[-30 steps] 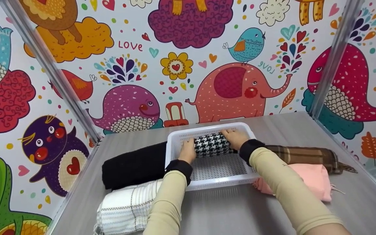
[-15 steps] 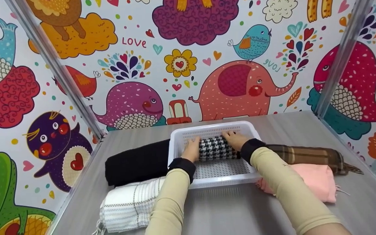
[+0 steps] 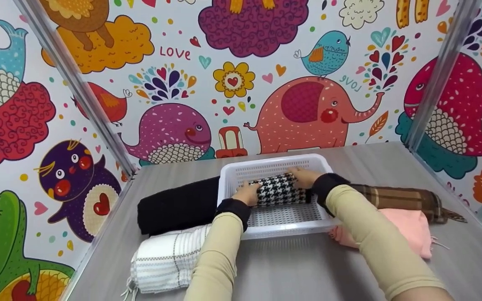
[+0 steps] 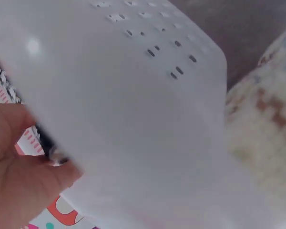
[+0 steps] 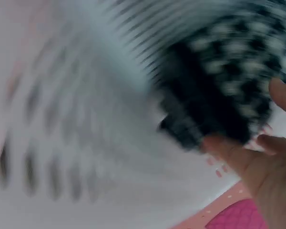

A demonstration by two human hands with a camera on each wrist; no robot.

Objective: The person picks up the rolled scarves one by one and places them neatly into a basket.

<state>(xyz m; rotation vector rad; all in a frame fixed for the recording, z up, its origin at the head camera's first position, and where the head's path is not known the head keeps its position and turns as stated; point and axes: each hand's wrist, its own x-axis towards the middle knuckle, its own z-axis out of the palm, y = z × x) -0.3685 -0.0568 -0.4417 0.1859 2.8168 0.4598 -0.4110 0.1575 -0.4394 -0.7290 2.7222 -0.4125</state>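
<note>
Houndstooth cloth roll [image 3: 280, 190], pinched by left hand [image 3: 247, 194] and right hand [image 3: 306, 178] (opposite ends), held inside white perforated basket [image 3: 283, 229].

Basket [image 3: 283, 229] holds one roll [image 3: 280, 191]; two cloths [image 3: 178, 207] lie left, two right.

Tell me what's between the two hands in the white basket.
The head view shows a black-and-white houndstooth roll between the left hand and the right hand, inside the white basket.

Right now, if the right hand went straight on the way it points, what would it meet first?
Probably the white basket's far wall, just past the houndstooth roll the right hand touches; depth there is unclear.
</note>
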